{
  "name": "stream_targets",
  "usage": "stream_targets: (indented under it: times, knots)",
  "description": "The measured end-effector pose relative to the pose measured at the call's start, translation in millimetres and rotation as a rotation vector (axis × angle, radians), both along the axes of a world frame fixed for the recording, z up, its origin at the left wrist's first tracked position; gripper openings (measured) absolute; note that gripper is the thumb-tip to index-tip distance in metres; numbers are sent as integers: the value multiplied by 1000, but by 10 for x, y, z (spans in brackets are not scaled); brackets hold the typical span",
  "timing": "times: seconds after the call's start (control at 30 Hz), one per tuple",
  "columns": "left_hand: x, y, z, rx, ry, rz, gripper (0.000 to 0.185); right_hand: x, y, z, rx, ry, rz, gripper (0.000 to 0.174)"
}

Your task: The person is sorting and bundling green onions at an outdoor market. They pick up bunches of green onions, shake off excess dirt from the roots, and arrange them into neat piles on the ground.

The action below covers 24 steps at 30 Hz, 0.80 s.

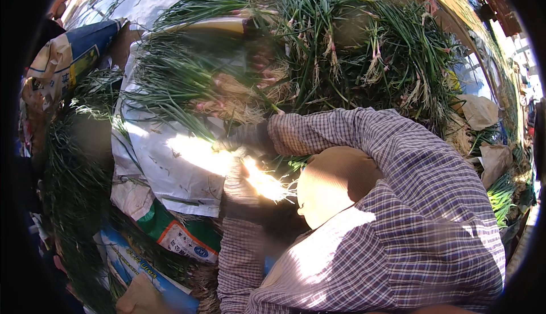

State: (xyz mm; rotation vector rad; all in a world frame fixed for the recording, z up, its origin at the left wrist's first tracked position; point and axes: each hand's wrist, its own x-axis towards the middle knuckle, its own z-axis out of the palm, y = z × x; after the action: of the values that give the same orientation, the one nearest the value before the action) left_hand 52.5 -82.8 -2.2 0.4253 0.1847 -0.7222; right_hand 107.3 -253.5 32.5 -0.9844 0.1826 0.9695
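My right hand [241,139], in a dark covering, comes in from the right and closes around a bunch of young garlic plants [268,184]. My left hand [236,173] grips the same bunch, reaching up from below. Sunlight washes out much of both hands, so the single fingers are hard to make out. Pale roots hang to the lower right of the hands, while green leaves stretch to the upper left. Beneath lies a white plastic sheet [183,186] with leaf scraps on it. Just beyond are laid bunches of garlic plants [230,96] with pinkish bulbs and tangled roots.
A large heap of garlic plants [341,45] rises at the back. More leaves [76,156] cover the left side. Printed fertilizer sacks [140,263] lie at lower left, and a blue-and-tan sack [72,53] stands at upper left. Brown ribbed cloth [337,177] bulges right of my hands.
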Motion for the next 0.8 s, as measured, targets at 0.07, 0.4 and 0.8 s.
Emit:
stream_targets:
  times: [0.07, 0.4, 0.8]
  knots:
    - [-24, 49, -146, 153, -57, 44, 34, -14, 28, -25, 34, -25, 0, 12]
    - [-124, 7, 70, -230, 54, -71, 33, -121, 216, -74, -327, -586, -18, 14]
    - [88, 616, 577, -49, -232, -258, 42, -15, -113, -367, -739, -1189, 557, 32]
